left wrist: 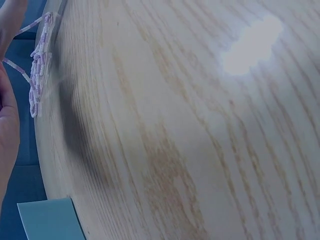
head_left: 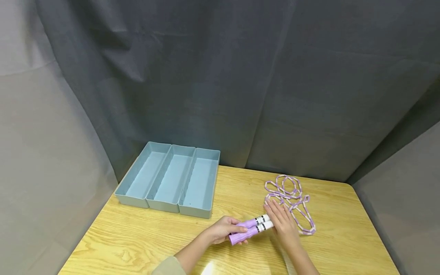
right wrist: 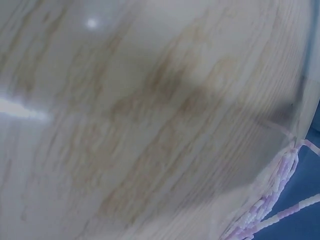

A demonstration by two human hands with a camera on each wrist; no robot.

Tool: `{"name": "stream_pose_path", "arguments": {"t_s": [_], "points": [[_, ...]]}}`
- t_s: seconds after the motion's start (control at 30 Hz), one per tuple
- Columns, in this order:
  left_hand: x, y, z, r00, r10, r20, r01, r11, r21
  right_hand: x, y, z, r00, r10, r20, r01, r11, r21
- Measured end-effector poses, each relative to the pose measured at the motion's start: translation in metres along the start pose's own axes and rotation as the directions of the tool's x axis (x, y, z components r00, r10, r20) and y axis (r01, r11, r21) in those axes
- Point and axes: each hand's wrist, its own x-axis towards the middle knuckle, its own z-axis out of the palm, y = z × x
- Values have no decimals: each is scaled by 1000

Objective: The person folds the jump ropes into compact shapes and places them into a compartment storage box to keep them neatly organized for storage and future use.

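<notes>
My left hand (head_left: pixel 223 230) grips the two purple jump rope handles (head_left: pixel 242 235) side by side, thumb on top, their white ends pointing right. At those white ends is my right hand (head_left: pixel 283 223), its fingers straight and lying across the near part of the beaded rope. Whether the tips touch the rope or handles is unclear. The purple-and-white jump rope (head_left: pixel 310 222) lies in loose loops on the table beyond and right of that hand. Part of the left hand (left wrist: pixel 7 130) shows at the edge of its wrist view. In the right wrist view, only the rope (right wrist: pixel 265 205) appears, without the hand.
Three long blue-grey bins (head_left: pixel 196 211) stand side by side at the table's back left. The wooden table (head_left: pixel 137 240) ends at a dark grey curtain (head_left: pixel 220 95) behind, with lighter grey cloth (head_left: pixel 41 160) on the left side.
</notes>
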Motion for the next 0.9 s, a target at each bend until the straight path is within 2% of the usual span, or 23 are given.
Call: {"name": "stream_pose_path", "arguments": {"t_s": [0.17, 0.23, 0.33, 0.47, 0.57, 0.83, 0.9], "points": [[-1, 2, -1, 999, -31, 19, 31, 999, 6, 0, 1, 1, 1000, 1, 21, -2, 1000, 12], [-1, 4, -1, 998, -50, 49, 49, 999, 11, -1, 1, 1, 1000, 5, 18, -5, 1000, 19], [-1, 6, -1, 988, -89, 127, 88, 996, 15, -1, -1, 0, 1000, 15, 17, -16, 999, 35], [-1, 9, -1, 958, -159, 238, 160, 987, 13, 0, -5, -1, 1000, 20, 11, -20, 999, 44], [-1, 11, -1, 934, -200, 296, 206, 979, 14, 1, -6, 1, 1000, 10, -2, -10, 999, 37], [3, 8, -2, 870, -285, 404, 310, 951, 3, 4, -9, 5, 1000, -4, -15, 5, 999, 54], [4, 6, -2, 858, -290, 424, 323, 946, -8, 4, -10, 6, 1000, 0, -12, 0, 998, 59]]}}
